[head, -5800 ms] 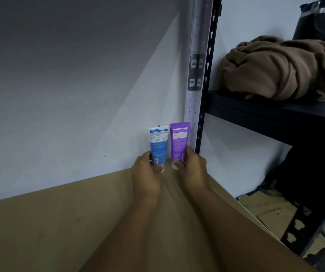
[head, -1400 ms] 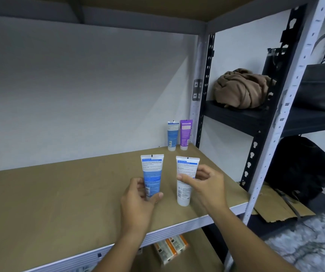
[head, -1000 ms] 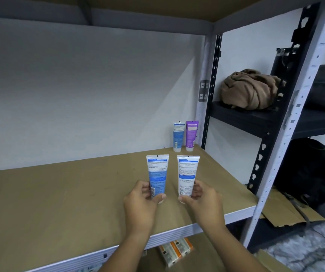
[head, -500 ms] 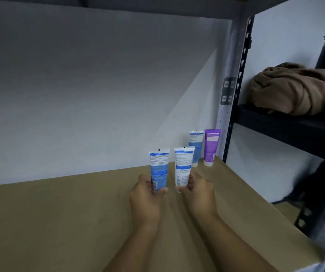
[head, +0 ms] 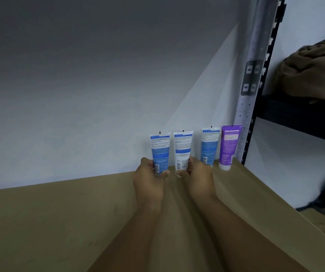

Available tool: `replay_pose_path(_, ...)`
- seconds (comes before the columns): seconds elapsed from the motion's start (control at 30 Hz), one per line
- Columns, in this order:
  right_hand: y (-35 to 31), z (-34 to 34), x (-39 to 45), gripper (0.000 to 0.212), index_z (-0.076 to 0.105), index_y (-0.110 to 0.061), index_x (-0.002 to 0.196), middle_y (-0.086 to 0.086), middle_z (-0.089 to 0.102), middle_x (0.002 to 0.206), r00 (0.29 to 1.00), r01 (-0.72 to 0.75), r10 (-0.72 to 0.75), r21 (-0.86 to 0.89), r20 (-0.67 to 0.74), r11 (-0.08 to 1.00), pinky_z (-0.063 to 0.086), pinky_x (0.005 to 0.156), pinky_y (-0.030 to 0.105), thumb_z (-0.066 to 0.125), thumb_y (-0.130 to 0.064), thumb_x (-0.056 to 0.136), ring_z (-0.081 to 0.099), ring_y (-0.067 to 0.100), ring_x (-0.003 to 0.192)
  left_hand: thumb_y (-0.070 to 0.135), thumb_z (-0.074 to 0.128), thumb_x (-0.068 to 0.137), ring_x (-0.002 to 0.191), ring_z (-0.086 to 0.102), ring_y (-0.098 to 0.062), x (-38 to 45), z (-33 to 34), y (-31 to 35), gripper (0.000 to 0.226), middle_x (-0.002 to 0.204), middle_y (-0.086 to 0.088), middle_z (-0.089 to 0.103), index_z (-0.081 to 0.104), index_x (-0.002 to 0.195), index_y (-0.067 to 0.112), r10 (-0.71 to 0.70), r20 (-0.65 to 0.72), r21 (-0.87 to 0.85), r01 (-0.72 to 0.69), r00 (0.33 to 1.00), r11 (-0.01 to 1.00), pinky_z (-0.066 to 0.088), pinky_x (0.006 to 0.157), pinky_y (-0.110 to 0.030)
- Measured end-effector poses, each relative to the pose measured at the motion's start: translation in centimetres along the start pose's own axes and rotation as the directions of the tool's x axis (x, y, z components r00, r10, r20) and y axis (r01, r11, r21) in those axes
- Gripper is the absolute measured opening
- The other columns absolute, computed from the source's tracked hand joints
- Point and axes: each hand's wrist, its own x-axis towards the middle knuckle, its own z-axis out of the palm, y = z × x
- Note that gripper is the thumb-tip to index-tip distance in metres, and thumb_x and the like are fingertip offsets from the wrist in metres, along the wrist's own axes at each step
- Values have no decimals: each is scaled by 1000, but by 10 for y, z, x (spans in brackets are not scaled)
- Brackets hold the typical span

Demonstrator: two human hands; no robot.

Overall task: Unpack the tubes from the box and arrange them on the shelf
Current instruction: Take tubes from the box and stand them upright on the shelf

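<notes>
Both hands have carried their tubes from mid-shelf back to the wall since half a second ago. Left hand (head: 148, 178) keeps its grip clenched round the foot of a blue tube (head: 159, 151); right hand (head: 196, 176) pinches a white tube (head: 182, 149) just beside it. Both stand upright, cap down, in line with another blue tube (head: 209, 145) and a purple tube (head: 228, 146) by the grey upright post (head: 252, 75). They stand on the brown shelf (head: 50, 222) against a pale wall (head: 79, 85). Brown cloth (head: 312, 69) on a black shelf (head: 302, 116) is cut off at right; label print is too blurred to read.
</notes>
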Motion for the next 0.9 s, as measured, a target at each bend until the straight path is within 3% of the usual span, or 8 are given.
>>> replay_pose_path(0.13, -1, 2, 4, 38, 57, -15, 126, 4, 65, 125, 1000, -6, 6, -14, 9, 1000, 49, 96, 32, 68, -18, 90, 62, 23, 115, 29, 89, 70, 88, 70, -16, 6, 2, 4, 48, 104, 3, 69, 49, 95, 34, -40, 29, 1, 40, 999, 999, 62, 80, -35)
replay_pose_path(0.27, 2, -3, -5, 20, 60, -15, 108, 3, 68, 107, 999, -16, 12, -82, -40, 997, 57, 87, 32, 67, -19, 91, 66, 18, 101, 15, 86, 73, 85, 66, -11, -8, -4, 10, 41, 102, 2, 68, 58, 102, 22, -92, 45, -59, 94, 995, 994, 53, 66, -10)
replay_pose_path(0.37, 2, -24, -31, 18, 66, -13, 100, 3, 70, 96, 999, -22, 19, -84, -33, 996, 57, 83, 33, 71, -22, 86, 68, 17, 92, 15, 83, 73, 85, 66, -14, -33, -15, 18, 34, 93, 3, 69, 64, 101, 17, -38, 21, 65, 37, 999, 997, 56, 81, -28)
replay_pose_path(0.43, 2, -45, -55, 30, 68, -12, 108, 5, 72, 98, 1000, -5, 3, -105, -12, 994, 56, 87, 35, 76, -25, 82, 68, 17, 91, 14, 79, 77, 87, 67, -18, -53, -21, 23, 29, 91, -2, 71, 67, 103, 12, -41, 53, 147, 33, 998, 989, 54, 85, -29)
replay_pose_path(0.53, 6, -86, -99, 34, 72, -12, 111, 4, 75, 103, 998, 54, -51, -175, 22, 983, 51, 90, 22, 76, -26, 81, 70, 16, 94, 15, 74, 79, 92, 69, -21, -92, -23, 34, 21, 93, -1, 75, 71, 100, 15, 43, 188, 280, -96, 981, 955, 54, 86, -30)
replay_pose_path(0.7, 28, -170, -189, 33, 71, -10, 92, 3, 74, 90, 987, 82, -19, -392, 161, 916, 54, 80, 37, 62, -41, 86, 68, 21, 84, 27, 60, 82, 101, 63, -28, -184, -19, 72, 28, 99, -4, 75, 74, 105, 18, 215, 504, 373, -435, 837, 820, 50, 91, -33)
replay_pose_path(0.8, 39, -229, -246, 31, 70, -12, 96, 0, 72, 94, 981, 100, -13, -453, 192, 886, 52, 80, 36, 61, -42, 91, 66, 17, 87, 38, 52, 84, 91, 67, -27, -244, -6, 92, 30, 91, -4, 73, 71, 89, 16, 313, 651, 233, -574, 692, 785, 53, 81, -38)
replay_pose_path(0.9, 52, -287, -304, 28, 71, -25, 106, -12, 70, 97, 991, 31, 38, -487, 131, 873, 46, 72, 25, 60, -46, 92, 64, 10, 86, 34, 61, 90, 106, 65, -19, -310, 10, 110, 28, 112, 2, 73, 73, 111, 21, 433, 699, 18, -619, 570, 785, 52, 91, -34)
